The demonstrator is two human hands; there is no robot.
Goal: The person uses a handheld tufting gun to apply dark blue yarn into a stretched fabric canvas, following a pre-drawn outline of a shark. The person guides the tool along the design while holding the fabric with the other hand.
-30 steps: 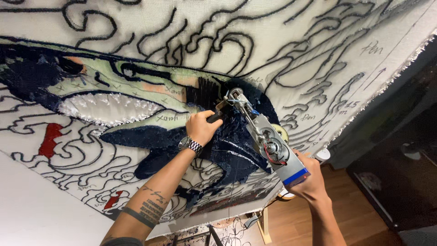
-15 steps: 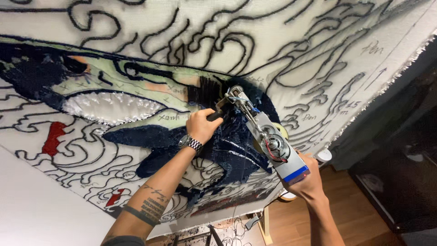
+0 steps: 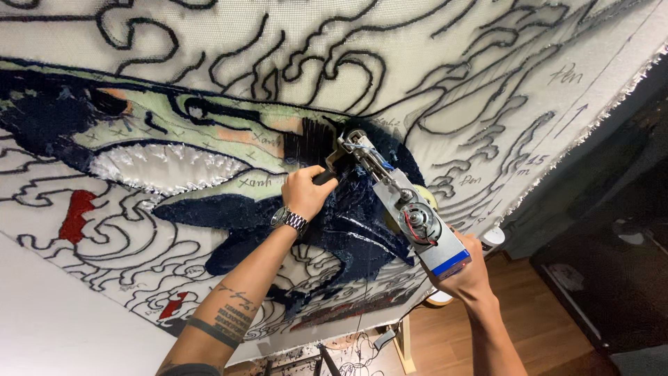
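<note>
A grey metal tufting gun (image 3: 407, 209) with a blue band at its rear presses its needle into a large stretched cloth (image 3: 431, 76) drawn with black swirls and a shark-like figure in dark blue, pale green and white yarn. My left hand (image 3: 306, 191), with a wristwatch, grips the gun's front handle beside a patch of black yarn. My right hand (image 3: 466, 275) holds the gun's rear grip from below. Dark blue tufted yarn (image 3: 348, 226) lies under the gun.
The cloth's frayed right edge (image 3: 591, 118) runs diagonally down. Beyond it are a dark cabinet (image 3: 612, 264) and a wooden floor (image 3: 536, 334). A wooden frame leg (image 3: 403, 345) and cables hang below the cloth. A white wall (image 3: 56, 320) fills the lower left.
Both hands and the gun have stayed nearly in place on the cloth, with only a small shift of the view.
</note>
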